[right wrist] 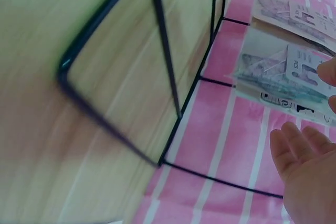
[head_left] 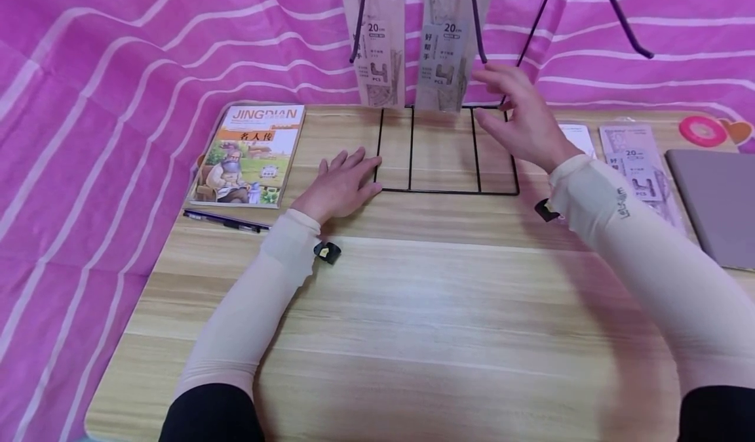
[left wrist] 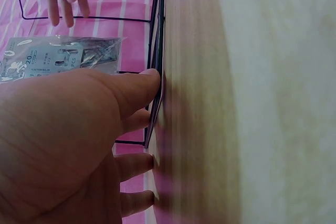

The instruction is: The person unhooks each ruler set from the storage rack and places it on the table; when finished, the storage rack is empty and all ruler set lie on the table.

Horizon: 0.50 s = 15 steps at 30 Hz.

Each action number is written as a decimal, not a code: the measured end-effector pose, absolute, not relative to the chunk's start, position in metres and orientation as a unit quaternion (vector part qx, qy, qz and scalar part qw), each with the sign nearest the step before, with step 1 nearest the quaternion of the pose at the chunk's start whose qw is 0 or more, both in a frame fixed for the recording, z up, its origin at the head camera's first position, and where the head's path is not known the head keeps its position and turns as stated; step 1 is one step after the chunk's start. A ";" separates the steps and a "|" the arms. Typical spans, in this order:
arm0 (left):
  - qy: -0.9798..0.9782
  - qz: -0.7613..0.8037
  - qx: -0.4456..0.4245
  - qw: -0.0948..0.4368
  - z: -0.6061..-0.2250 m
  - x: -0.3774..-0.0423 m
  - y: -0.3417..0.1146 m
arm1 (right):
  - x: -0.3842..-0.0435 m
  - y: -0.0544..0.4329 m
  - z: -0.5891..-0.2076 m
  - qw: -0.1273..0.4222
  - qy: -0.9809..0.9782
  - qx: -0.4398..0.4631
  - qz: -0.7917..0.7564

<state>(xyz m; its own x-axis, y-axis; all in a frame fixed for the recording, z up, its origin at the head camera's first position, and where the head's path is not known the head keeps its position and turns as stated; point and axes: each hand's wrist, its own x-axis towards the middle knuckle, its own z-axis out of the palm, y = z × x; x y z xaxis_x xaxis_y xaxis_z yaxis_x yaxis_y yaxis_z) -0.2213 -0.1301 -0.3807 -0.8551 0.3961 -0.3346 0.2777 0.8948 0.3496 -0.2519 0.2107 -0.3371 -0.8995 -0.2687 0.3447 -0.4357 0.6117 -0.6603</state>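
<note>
A black wire display rack (head_left: 442, 191) stands at the back of the table, its base grid flat on the wood. Two clear packs of rulers hang in front of its prongs: a left ruler set (head_left: 379, 61) and a right ruler set (head_left: 446, 55). My left hand (head_left: 345, 183) rests on the tabletop, fingers spread, touching the base's left front corner; in the left wrist view its thumb (left wrist: 142, 90) lies against the wire. My right hand (head_left: 525, 120) is raised beside the right ruler set, fingers loosely bent around nothing. In the right wrist view the fingers (right wrist: 294, 142) stand apart from the packs.
At the left lie a book (head_left: 248, 160) and dark pens (head_left: 227, 221). To the right are another ruler set (head_left: 637, 173), a white card (head_left: 578, 139), a grey flat panel (head_left: 716, 206) and a pink ring (head_left: 702, 131). Bare prongs (head_left: 625, 22) jut out at upper right.
</note>
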 end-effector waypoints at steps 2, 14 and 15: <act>0.952 0.147 0.176 0.204 -0.381 -0.222 -0.130 | -0.254 0.207 -0.335 0.100 -0.892 0.193 0.397; 0.951 0.148 0.178 0.205 -0.380 -0.221 -0.130 | -0.261 0.196 -0.329 0.075 -0.896 0.183 0.398; 0.951 0.149 0.178 0.205 -0.380 -0.221 -0.130 | -0.261 0.196 -0.328 0.072 -0.895 0.183 0.400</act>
<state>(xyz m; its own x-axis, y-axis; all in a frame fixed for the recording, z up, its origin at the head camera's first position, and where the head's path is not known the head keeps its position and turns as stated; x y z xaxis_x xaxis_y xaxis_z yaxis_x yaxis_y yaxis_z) -0.2215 -0.1301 -0.3799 -0.8529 0.3987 -0.3369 0.2769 0.8928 0.3554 -0.2607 0.1959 -0.3282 -0.9225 -0.2696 0.2761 -0.3855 0.6122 -0.6903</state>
